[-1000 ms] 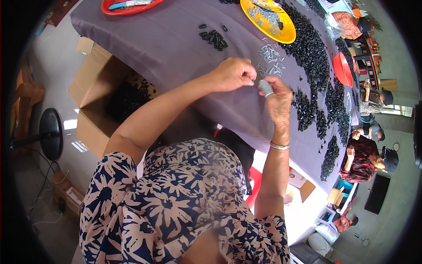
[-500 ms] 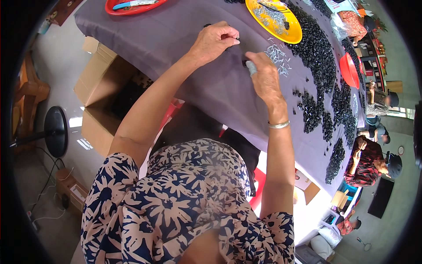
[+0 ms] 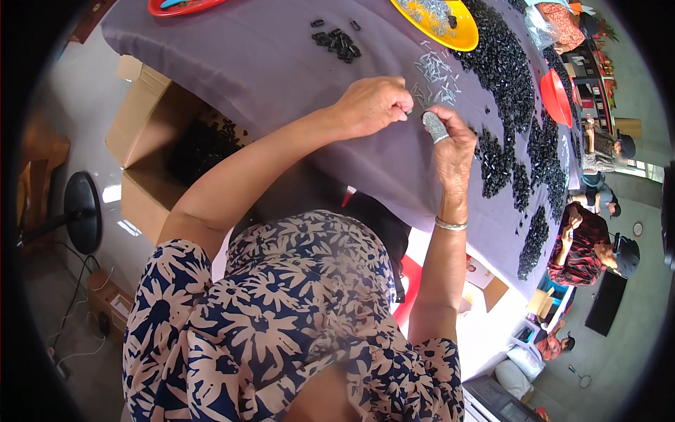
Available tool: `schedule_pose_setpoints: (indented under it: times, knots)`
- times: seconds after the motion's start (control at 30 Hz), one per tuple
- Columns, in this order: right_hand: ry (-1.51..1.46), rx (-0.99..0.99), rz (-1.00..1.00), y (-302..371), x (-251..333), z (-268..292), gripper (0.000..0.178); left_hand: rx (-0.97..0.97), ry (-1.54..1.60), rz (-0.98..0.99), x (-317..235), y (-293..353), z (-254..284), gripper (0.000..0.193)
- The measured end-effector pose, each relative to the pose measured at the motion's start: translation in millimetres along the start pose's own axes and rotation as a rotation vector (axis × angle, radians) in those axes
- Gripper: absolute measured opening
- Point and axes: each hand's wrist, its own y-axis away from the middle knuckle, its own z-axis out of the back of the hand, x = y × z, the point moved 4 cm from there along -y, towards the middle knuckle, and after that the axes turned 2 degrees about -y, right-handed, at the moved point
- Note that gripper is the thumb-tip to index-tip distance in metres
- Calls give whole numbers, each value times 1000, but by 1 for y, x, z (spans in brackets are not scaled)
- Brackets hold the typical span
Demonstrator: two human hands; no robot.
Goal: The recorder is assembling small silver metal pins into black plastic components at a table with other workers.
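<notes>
My left hand (image 3: pixel 373 105) is over the purple-grey tablecloth (image 3: pixel 274 70), its thumb and fingers pinched; what sits between them is too small to make out. Just right of it, my right hand (image 3: pixel 455 151) has its fingers curled and a grey wrap (image 3: pixel 435 127) on the thumb. The fingertips of both hands face each other across a small gap. Beyond them lie loose clear, pin-like pieces (image 3: pixel 434 69). A small cluster of short black pieces (image 3: pixel 340 45) rests farther left. To the right spreads a large heap of similar black pieces (image 3: pixel 503 84).
A yellow plate (image 3: pixel 467 35) with clear pieces stands at the far side, a red dish (image 3: pixel 186 8) at far left. A red bowl (image 3: pixel 555 98) sits beyond the heap. Left of the table is an open cardboard box (image 3: pixel 144 116) holding black bits. Several people work at right.
My left hand has moved right and nearer from the small black cluster, which now shows fully. My right hand has shifted slightly right and nearer. The hands are closer together.
</notes>
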Motion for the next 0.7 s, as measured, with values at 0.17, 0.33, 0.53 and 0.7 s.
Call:
schedule_pose_setpoints:
  times: [0.17, 0.33, 0.53, 0.7]
  knots:
    - [-67, -52, 61, 14, -4, 5, 14, 15, -163, -87, -11, 4, -15, 8]
    - [-112, -1, 66, 14, -8, -3, 15, 21, -199, -123, -11, 5, -21, 10]
    - [-76, 24, 113, 17, -9, -3, 15, 50, -174, -89, -10, 5, -22, 10]
    - [-41, 23, 153, 17, -8, -5, 15, 52, -192, -95, -8, 5, -25, 9]
